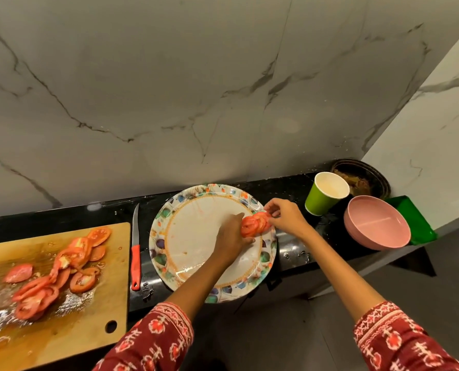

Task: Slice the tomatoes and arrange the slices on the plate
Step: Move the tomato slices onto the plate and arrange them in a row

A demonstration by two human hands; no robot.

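A round plate with a flowered rim sits on the black counter. At its right edge lies a small overlapping row of tomato slices. My left hand holds the near end of that row between thumb and fingers. My right hand pinches the far slice at the plate's rim. Several more tomato slices lie heaped on the wet wooden cutting board at the left. A knife with a red handle rests on the counter between board and plate.
A green paper cup and a pink bowl stand right of the plate, with a green container and a dark dish behind them. A marble wall rises behind the counter. The counter's front edge runs below the plate.
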